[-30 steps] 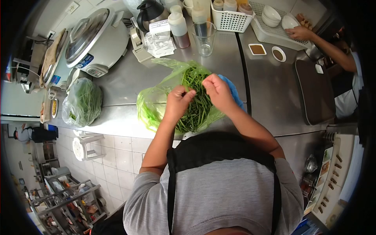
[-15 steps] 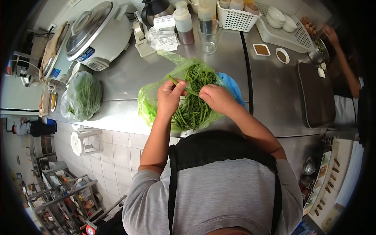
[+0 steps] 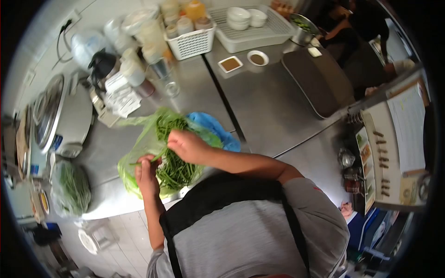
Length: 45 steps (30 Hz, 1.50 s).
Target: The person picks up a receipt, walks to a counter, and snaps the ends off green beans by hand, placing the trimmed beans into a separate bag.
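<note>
Obs. Left hand [image 3: 147, 172] is pinched shut on a single green stem [image 3: 137, 163] at the near lip of the green plastic bag [image 3: 132, 160]. Right hand [image 3: 187, 146] lies curled over the heap of stems [image 3: 175, 170] inside the bag. The view is smeared, so I cannot tell whether it grips any. The bag lies open on the steel counter [image 3: 259, 106], close to the front edge, with a blue bag [image 3: 214, 130] touching its far side.

Risks (judgement).
- The bag sits near the counter's edge. A pull toward the body could drag it over and spill the heap off the counter.
- The film looks thin, and a stem end may pierce it.
- Neighbouring stems snagged on the pinched one could come out with it and scatter.

Surface. Stainless, in two sections with a dark seam between.
- Left: rice cooker [image 3: 58, 120], second bag of greens [image 3: 70, 187].
- Back: drinking glass [image 3: 168, 81], white basket [image 3: 192, 42] of containers, drying rack [image 3: 273, 32] with bowls, two sauce dishes [image 3: 230, 64].
- Right: dark tray [image 3: 310, 83].

Room. A working kitchen. Another person [image 3: 357, 23] stands at the far end, beside a metal pot [image 3: 301, 23].
</note>
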Each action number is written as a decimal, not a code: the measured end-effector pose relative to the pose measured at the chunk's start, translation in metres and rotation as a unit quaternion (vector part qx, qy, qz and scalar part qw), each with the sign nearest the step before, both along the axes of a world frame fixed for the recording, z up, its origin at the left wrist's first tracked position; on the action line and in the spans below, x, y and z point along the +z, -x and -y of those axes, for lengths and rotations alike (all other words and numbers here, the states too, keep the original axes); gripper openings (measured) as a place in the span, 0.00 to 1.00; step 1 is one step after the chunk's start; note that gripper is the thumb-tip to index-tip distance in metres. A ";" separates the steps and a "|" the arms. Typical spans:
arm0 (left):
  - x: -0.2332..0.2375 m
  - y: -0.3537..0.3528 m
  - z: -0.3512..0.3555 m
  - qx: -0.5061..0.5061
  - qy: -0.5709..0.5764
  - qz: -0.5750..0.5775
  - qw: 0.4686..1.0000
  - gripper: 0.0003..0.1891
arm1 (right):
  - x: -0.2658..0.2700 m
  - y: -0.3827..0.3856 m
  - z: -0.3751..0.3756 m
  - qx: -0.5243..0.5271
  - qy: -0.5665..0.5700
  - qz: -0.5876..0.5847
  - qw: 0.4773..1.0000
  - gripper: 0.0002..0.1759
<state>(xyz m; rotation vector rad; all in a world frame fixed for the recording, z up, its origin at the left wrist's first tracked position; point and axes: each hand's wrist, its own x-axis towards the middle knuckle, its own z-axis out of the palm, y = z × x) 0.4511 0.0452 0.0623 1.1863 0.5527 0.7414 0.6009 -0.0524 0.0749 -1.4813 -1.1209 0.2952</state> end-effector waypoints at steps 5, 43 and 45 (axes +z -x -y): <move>0.000 0.007 -0.001 0.018 0.062 0.029 0.997 0.10 | -0.016 0.020 0.001 0.058 0.041 0.014 0.997 0.06; -0.019 0.017 0.007 -0.036 -0.389 -0.518 0.761 0.12 | -0.007 0.007 0.002 0.037 0.043 0.009 0.998 0.07; -0.028 0.017 0.008 -0.056 -0.409 -0.563 0.716 0.14 | -0.006 0.004 0.001 0.047 0.078 0.052 0.995 0.07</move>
